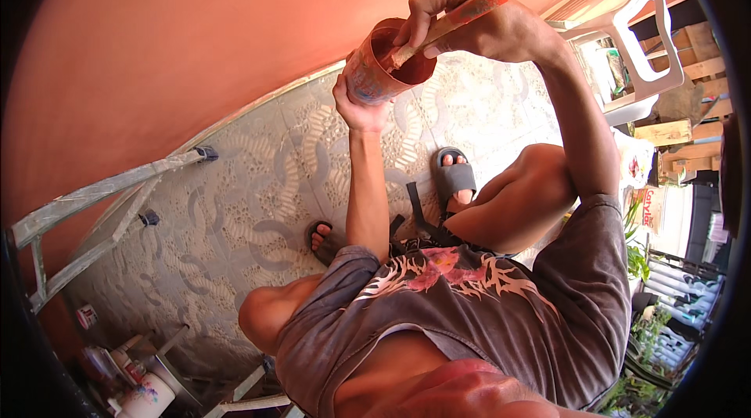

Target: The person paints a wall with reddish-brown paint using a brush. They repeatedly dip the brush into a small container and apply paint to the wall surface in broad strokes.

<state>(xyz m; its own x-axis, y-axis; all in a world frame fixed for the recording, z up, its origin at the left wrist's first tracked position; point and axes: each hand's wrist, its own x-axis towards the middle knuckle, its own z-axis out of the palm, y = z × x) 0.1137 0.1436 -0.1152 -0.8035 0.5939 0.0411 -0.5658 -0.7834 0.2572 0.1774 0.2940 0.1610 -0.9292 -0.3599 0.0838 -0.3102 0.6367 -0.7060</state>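
My left hand (362,110) holds a paint-stained cup (375,74) from below and behind, tilted so its mouth faces right. Reddish paint coats the inside. My right hand (463,22) grips the wooden handle of a paintbrush (455,22), with the fingers close to the rim. The brush's lower end dips into the cup; its bristles are hidden there. Red and grey paint marks the handle's upper end. Close beyond the cup rises an orange-red wall (205,36).
A metal ladder (88,201) leans at the left. White plastic chairs (651,36) stand at the upper right. Patterned floor tiles (234,201) lie below. A decorated white container (146,397) and a small tub (87,316) are at the lower left. Wooden planks (666,133) and plants are at the right.
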